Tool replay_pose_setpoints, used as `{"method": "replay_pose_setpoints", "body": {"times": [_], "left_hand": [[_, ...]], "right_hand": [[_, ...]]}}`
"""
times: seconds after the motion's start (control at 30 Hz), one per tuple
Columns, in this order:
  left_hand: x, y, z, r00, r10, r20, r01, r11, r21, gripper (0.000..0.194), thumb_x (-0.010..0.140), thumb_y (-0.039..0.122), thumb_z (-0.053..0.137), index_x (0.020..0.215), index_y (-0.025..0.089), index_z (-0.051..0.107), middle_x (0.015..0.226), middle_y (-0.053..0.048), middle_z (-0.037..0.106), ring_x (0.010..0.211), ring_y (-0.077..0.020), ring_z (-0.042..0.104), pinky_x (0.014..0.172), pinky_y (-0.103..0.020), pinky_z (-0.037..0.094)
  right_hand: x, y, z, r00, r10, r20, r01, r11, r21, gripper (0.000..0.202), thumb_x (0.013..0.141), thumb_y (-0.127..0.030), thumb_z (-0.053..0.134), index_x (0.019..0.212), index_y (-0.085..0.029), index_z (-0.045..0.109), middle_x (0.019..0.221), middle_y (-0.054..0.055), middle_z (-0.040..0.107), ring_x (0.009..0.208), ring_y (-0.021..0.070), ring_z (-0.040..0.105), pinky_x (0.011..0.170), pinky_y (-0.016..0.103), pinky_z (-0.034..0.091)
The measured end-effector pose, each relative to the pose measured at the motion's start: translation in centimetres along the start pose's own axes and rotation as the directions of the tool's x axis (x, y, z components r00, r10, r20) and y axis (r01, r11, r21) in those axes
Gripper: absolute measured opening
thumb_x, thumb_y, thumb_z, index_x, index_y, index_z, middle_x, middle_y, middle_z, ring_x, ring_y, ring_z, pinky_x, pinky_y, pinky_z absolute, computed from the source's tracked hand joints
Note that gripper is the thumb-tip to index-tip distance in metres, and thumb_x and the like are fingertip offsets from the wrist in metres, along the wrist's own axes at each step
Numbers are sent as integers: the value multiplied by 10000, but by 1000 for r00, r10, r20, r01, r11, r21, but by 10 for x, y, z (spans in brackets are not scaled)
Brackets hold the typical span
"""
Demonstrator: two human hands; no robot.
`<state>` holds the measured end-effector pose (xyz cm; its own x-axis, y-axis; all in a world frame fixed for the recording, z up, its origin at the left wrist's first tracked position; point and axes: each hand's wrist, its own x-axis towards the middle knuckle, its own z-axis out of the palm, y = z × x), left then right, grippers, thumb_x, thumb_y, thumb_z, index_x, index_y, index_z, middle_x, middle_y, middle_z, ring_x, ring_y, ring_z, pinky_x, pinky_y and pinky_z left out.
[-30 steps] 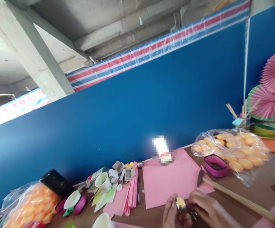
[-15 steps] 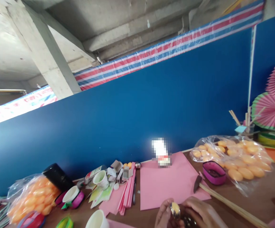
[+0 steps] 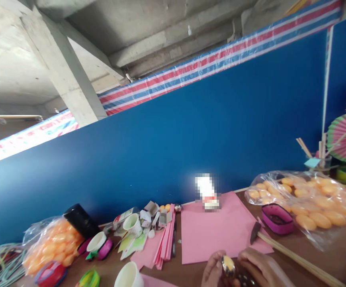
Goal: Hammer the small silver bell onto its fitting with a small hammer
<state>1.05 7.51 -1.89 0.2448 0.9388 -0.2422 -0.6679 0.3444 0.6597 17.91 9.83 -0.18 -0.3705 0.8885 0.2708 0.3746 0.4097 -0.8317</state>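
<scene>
At the bottom edge, right of centre, my left hand (image 3: 213, 269) is closed on a shiny metallic round piece (image 3: 228, 266) with a yellowish reflection or face. Close beside it, my right hand (image 3: 260, 266) has bent fingers over more dark shiny round pieces (image 3: 246, 280); what it grips is partly hidden. A pink sheet (image 3: 211, 235) lies just beyond both hands. A hammer (image 3: 289, 251) rests to the right, its dark head on the sheet's edge.
Bags of orange oval pieces lie at left (image 3: 53, 247) and right (image 3: 319, 199). A purple container (image 3: 277, 219) is near the hammer. Pink strips (image 3: 168, 239), a patterned cup (image 3: 132, 225), a white cup (image 3: 128, 276) and a black cylinder (image 3: 81, 221) stand left. A blue partition (image 3: 161, 151) rises behind.
The whole scene has shifted slightly right in view. Both hands remain close together around the shiny pieces, with a slightly wider gap between my right fingers and the metallic piece.
</scene>
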Motion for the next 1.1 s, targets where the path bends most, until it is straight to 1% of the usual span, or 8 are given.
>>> {"method": "replay_pose_setpoints", "body": {"times": [0.1,0.2,0.33,0.47,0.7,0.97,1.1], "left_hand": [[0,-1,1,1000,-6,3,6,1000,-11,384,646,410,684,955,209,577,774,-102,682,548,-143,614,515,-230,451],[0,-2,3,1000,8,-11,-8,1000,-26,355,686,375,654,979,202,555,777,-100,680,551,-139,614,524,-232,457],[-3,-2,10,997,71,-4,-71,996,-58,296,729,326,613,980,188,537,752,-73,670,561,-126,608,525,-218,452],[-6,1,16,998,65,-24,-66,997,-47,321,738,286,609,1022,183,500,778,-69,671,587,-131,613,557,-227,457],[-7,3,18,998,57,-31,-58,998,-25,333,781,280,559,1076,169,453,804,-76,668,603,-132,614,584,-237,458],[-8,3,19,997,67,-38,-68,998,-7,341,785,271,560,1091,165,454,822,-79,663,610,-124,609,605,-243,458],[-11,3,21,997,81,-13,-81,997,-6,344,789,280,562,1102,172,470,838,-69,653,645,-128,612,627,-252,461]], "right_hand": [[1,-5,-3,1000,17,14,-18,1000,15,220,873,-299,371,748,-213,531,746,9,611,701,141,569,645,207,432],[2,-9,-6,1000,-10,9,10,999,41,191,867,-277,378,801,-214,546,794,12,621,752,147,573,686,218,431],[1,-10,-6,999,-52,10,52,999,1,179,847,-245,392,793,-208,559,791,21,619,755,161,568,683,242,428],[-1,-10,-5,997,-80,14,80,996,-31,172,830,-223,397,782,-205,561,782,23,615,741,165,561,674,255,422],[-1,-9,-6,997,-81,-20,80,996,-39,180,831,-216,385,806,-201,562,794,24,616,742,161,562,674,253,423],[0,-10,-6,996,-89,-7,89,995,-52,170,825,-205,395,803,-203,564,793,18,614,748,157,562,680,250,425],[0,-9,-6,997,-81,0,81,996,-48,167,825,-234,405,796,-200,566,796,28,616,756,166,563,686,260,434]]}}
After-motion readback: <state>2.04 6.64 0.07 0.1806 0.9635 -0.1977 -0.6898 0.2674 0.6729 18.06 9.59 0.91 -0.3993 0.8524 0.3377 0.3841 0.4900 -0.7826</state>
